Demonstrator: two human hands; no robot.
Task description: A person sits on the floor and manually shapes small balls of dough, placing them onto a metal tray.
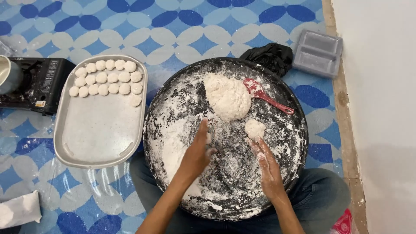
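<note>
A big round black pan (pixel 294 108), dusted with white flour, rests on my lap. A large lump of white dough (pixel 227 97) lies at its far middle, with a red spatula (pixel 268 97) beside it on the right. A small torn-off piece of dough (pixel 254 128) sits just beyond the fingertips of my right hand (pixel 266 162), which is floury, with fingers stretched and nothing held. My left hand (pixel 198 151) stands on its edge on the floured pan bottom, fingers extended toward the large lump, holding nothing.
A silver oval tray (pixel 99 130) at the left carries several round dough balls (pixel 108 78) at its far end. Beyond it stands a black portable stove (pixel 41 82) with a pot. A black bag (pixel 268 56), a grey plastic tray (pixel 318 52) and a white wall (pixel 381 108) lie to the right.
</note>
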